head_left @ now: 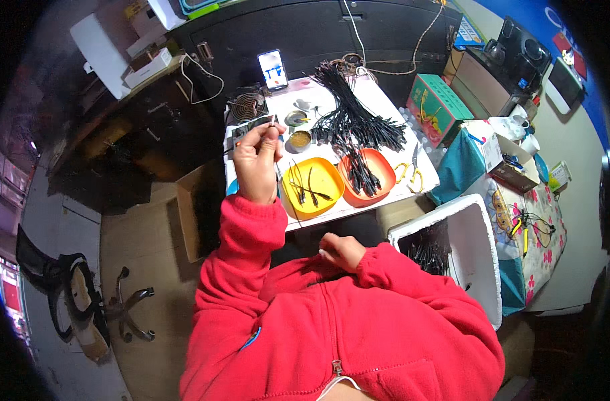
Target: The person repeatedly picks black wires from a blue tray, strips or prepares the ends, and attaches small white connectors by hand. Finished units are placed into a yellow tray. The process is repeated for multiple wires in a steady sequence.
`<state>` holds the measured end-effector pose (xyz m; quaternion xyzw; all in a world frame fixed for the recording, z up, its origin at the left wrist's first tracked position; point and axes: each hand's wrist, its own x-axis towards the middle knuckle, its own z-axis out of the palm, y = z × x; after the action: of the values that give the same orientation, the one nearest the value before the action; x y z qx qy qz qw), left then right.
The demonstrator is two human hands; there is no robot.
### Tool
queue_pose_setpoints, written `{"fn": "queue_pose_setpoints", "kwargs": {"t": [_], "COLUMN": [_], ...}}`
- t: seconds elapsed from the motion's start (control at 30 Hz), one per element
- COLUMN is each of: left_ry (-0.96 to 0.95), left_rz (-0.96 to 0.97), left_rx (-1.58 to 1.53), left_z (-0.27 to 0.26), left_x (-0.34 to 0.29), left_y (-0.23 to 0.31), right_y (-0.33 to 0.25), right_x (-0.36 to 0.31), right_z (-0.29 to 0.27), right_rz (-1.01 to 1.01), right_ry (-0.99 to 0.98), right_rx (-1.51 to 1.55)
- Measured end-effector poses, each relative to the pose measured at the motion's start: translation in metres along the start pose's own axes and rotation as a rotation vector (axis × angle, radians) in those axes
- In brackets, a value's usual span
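Note:
My left hand (257, 164) is raised over the near left part of the white table (402, 157), pinching a thin black cable (293, 212) that hangs past the yellow bowl. A small dark end shows at the fingertips. My right hand (345, 252) is low before my body, fingers curled in; what it holds, if anything, is hidden. A few black cables lie in the yellow bowl (338, 175). Beside it, an orange bowl (384, 160) holds a bunch of black cables. Behind the bowls spreads a large bundle of black cables (358, 120).
A round tin (300, 140) and a lit phone (272, 70) are on the table, with yellow-handled scissors (415, 179) at its right edge. A white foam box (475, 234) with dark cables stands at right. An office chair (81, 301) is at left.

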<state>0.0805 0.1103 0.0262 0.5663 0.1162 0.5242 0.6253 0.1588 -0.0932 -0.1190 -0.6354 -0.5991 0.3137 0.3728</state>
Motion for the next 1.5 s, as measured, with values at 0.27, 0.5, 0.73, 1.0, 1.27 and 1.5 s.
{"fn": "queue_pose_setpoints", "kwargs": {"t": [0.27,0.5,0.73,1.0,1.27,1.5], "left_ry": [-0.321,-0.369,-0.337,-0.086,-0.065,0.001], "left_rz": [-0.176,-0.286,-0.328,-0.222,-0.285,-0.323], "left_rx": [-0.034,-0.048,-0.149,0.011,-0.017,-0.165], "left_z": [-0.011,-0.008,0.002,0.014,0.014,0.018], "left_x": [-0.079,-0.103,-0.110,-0.109,-0.113,-0.119], "left_y": [0.064,0.067,0.056,0.055,0.042,0.037], "right_y": [-0.062,-0.129,-0.132,-0.136,-0.122,-0.103], "right_x": [0.041,0.051,0.046,0.038,0.040,0.044], "right_z": [-0.048,-0.106,-0.100,-0.091,-0.083,-0.060], "right_rz": [-0.130,-0.292,-0.272,-0.373,-0.312,-0.232], "right_ry": [0.013,0.060,0.062,0.341,0.325,0.110], "right_rx": [0.417,0.750,0.774,0.339,0.426,1.324]}}
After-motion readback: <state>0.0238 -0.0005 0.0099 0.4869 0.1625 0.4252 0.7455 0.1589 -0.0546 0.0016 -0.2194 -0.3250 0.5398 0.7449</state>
